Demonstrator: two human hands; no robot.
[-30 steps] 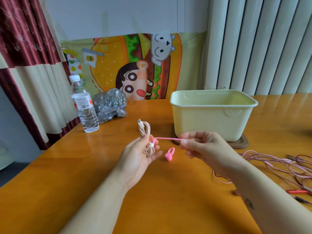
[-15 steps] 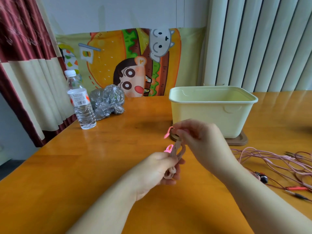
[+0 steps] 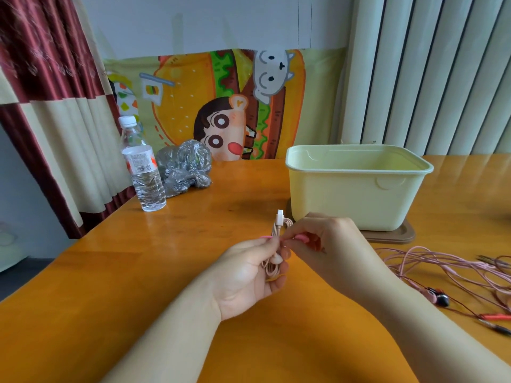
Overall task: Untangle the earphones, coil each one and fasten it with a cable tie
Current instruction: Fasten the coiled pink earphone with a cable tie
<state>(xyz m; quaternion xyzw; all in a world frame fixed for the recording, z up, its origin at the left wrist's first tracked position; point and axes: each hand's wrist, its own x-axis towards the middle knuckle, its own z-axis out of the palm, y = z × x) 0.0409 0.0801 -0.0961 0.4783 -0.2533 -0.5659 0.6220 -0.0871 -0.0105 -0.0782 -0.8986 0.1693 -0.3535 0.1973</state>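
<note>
The orange wooden counter point(image 3: 110, 286) filled the lower frame, glossy and wide, and up behind it hung the cartoon burger banner point(image 3: 221, 106) across the upper middle, with a red and cream curtain point(image 3: 41, 106) at upper left and pale vertical blinds point(image 3: 428, 78) at upper right. The pale yellow plastic bin point(image 3: 356, 186) stood right of centre on a brown lid point(image 3: 392, 236) that peeked out beneath it. Over at the right edge, a loose tangle of pink earphone cables point(image 3: 442, 266) sprawled on the counter, a dark earbud and some red and dark plugs lying along its lower side. At centre left stood a clear water bottle point(image 3: 142, 172), upright, white cap on, and just beside it on its right a crumpled clear plastic bag point(image 3: 185, 167). And there in the middle of the frame, both hands met! The left hand point(image 3: 249, 272), palm up, had its grip curled around a coiled pink earphone point(image 3: 272, 265), the bundle held upright with its white plug poking out at the top, in front of the bin. The right hand point(image 3: 326, 244) came in from the right, its grip pinching a pink cable tie point(image 3: 300, 238) at the coil's upper part, thumb and forefinger pressed together, a pink tip of it showing on the coil's left side.
</note>
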